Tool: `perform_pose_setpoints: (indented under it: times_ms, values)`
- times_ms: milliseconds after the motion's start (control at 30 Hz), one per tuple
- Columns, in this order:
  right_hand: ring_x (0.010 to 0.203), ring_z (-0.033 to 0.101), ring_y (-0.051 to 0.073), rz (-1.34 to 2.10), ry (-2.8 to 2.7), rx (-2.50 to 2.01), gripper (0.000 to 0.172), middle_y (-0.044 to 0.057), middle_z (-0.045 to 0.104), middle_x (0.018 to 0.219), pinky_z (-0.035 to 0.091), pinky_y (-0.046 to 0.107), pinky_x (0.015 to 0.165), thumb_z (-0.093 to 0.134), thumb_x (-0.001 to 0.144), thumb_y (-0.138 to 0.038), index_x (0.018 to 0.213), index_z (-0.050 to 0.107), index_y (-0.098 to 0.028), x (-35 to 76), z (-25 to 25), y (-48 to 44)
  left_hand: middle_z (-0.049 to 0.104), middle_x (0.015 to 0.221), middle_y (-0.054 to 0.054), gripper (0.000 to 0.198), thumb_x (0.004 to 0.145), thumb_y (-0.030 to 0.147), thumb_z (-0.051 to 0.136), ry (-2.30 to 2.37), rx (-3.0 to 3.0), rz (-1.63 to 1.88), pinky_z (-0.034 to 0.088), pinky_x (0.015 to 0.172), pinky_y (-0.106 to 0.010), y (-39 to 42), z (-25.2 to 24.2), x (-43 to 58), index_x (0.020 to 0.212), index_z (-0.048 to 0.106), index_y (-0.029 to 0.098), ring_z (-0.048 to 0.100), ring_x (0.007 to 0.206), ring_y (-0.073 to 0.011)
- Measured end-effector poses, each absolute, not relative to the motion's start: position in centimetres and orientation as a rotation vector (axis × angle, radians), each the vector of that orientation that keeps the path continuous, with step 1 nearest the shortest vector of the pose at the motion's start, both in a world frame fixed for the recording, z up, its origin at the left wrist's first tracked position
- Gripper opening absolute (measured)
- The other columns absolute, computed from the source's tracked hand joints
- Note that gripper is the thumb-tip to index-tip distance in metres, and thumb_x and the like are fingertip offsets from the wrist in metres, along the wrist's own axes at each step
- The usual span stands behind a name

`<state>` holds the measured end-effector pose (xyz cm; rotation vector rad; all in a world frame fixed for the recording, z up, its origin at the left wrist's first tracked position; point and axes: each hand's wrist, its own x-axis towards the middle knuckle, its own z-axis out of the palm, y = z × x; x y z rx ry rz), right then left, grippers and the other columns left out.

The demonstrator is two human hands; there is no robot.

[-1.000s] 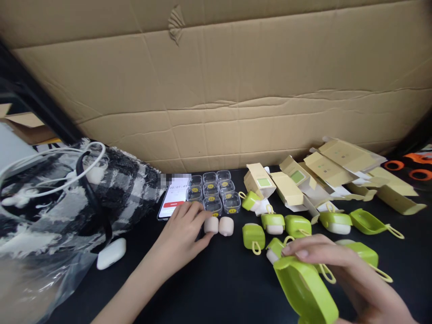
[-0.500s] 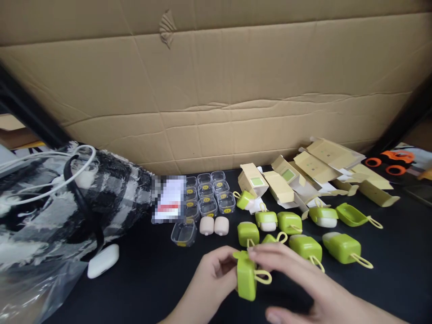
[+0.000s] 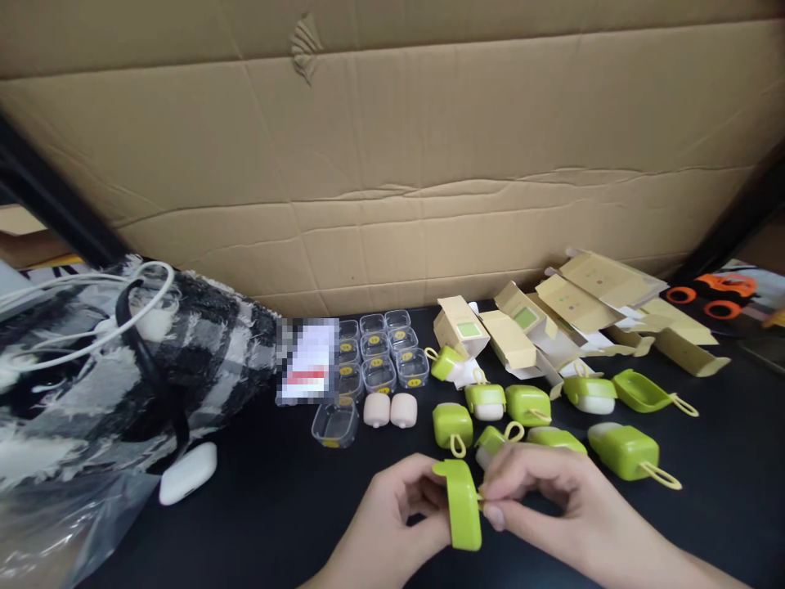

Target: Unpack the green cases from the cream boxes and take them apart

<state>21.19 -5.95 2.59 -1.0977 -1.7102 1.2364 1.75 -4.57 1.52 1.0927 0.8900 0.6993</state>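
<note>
In front of me, my left hand [image 3: 408, 515] grips a lime-green plastic cover [image 3: 464, 505] by its left side, holding it upright on edge above the black tabletop. My right hand [image 3: 552, 507] pinches the small cream loop [image 3: 480, 497] on the cover's right side between thumb and fingers. Behind my hands lie several similar green cases with loops; the nearest are a green case [image 3: 452, 425] and a partly covered green piece [image 3: 491, 442]. Some of these show a white body under the green. The inside of the held cover is hidden from me.
Clear plastic boxes [image 3: 377, 372] with yellow stickers stand left of centre, two pale pink pieces [image 3: 403, 411] in front. Opened cardboard boxes [image 3: 576, 307] pile up at back right. A white rounded device [image 3: 189, 474] and black-and-white fabric [image 3: 226, 352] lie left. Cardboard [image 3: 392, 147] walls the back.
My right hand has lowered and closed its fingers on the cream loop. The green cover has shifted slightly right and turned in my left hand.
</note>
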Motion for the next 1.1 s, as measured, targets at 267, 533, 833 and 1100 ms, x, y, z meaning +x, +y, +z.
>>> perform_pose_setpoints:
  times_ms: [267, 533, 833, 1100]
  values:
    - [0.067, 0.065, 0.013, 1.156, -1.843, -1.027, 0.013, 0.002, 0.068, 0.073, 0.055, 0.024, 0.066, 0.063, 0.083, -0.023, 0.071, 0.065, -0.018, 21.2, 2.7, -6.3, 0.061, 0.076, -0.003, 0.010, 0.070, 0.020, 0.067, 0.964, 1.435, 0.593, 0.048, 0.069, -0.026, -4.9, 2.1, 1.5, 0.075, 0.061, 0.013, 0.059, 0.072, -0.0165]
    - [0.088, 0.066, 0.016, 0.784, -2.144, -0.985, 0.018, 0.005, 0.067, 0.095, 0.055, 0.022, 0.076, 0.067, 0.080, -0.025, 0.097, 0.062, -0.021, 21.5, 4.0, -6.8, 0.065, 0.085, -0.005, 0.015, 0.074, 0.018, 0.062, 0.887, 1.419, 0.579, 0.048, 0.077, -0.028, -5.1, 2.2, 1.5, 0.088, 0.064, 0.012, 0.062, 0.082, -0.0186]
    - [0.092, 0.066, 0.019, 0.187, -2.485, -0.832, 0.052, 0.004, 0.067, 0.105, 0.054, 0.025, 0.082, 0.071, 0.075, -0.024, 0.122, 0.049, -0.023, 22.2, 4.0, -7.0, 0.055, 0.089, -0.004, 0.008, 0.073, 0.012, 0.058, 0.839, 1.524, 0.752, 0.047, 0.071, -0.025, -5.4, 2.2, 1.2, 0.071, 0.052, 0.017, 0.057, 0.079, -0.0151]
    - [0.088, 0.060, 0.029, -0.146, -1.633, -1.511, 0.032, 0.006, 0.057, 0.096, 0.048, 0.044, 0.084, 0.063, 0.075, -0.041, 0.101, 0.050, -0.028, 33.7, 2.1, -6.1, 0.059, 0.080, -0.002, 0.010, 0.074, 0.012, 0.056, 0.895, 1.468, 0.744, 0.043, 0.068, -0.026, -5.3, 1.7, 1.3, 0.072, 0.049, 0.018, 0.054, 0.071, -0.0130]
